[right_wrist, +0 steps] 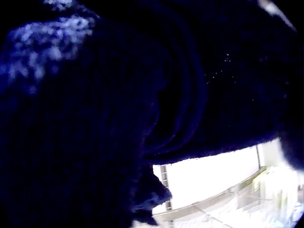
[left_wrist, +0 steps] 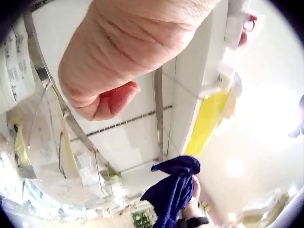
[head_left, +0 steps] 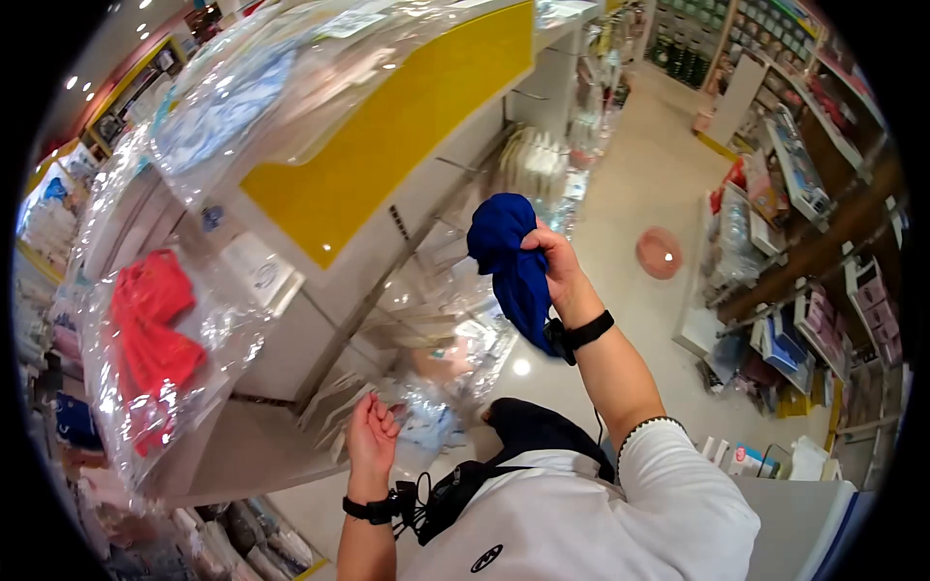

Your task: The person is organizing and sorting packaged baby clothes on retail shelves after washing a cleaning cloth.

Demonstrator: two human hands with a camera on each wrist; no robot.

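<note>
In the head view the right hand (head_left: 555, 263) grips a bunched dark blue cloth (head_left: 518, 290), raised beside the shelf unit; part of the cloth hangs down toward the wrist. The same blue cloth (left_wrist: 173, 190) shows low in the left wrist view, and it covers most of the right wrist view. Lower and to the left, the left hand (head_left: 373, 434) is held apart from the cloth, its fingers curled with nothing in them. Close up in the left wrist view, the left hand (left_wrist: 121, 52) has bent fingers.
A clear bag with a red garment (head_left: 155, 324) lies at the left. A yellow panel (head_left: 397, 121) edges the shelf unit, with packets on hooks (head_left: 533, 160) below. A pink round spot (head_left: 659, 253) is on the floor (head_left: 615, 194); stocked shelves (head_left: 799, 184) stand at the right.
</note>
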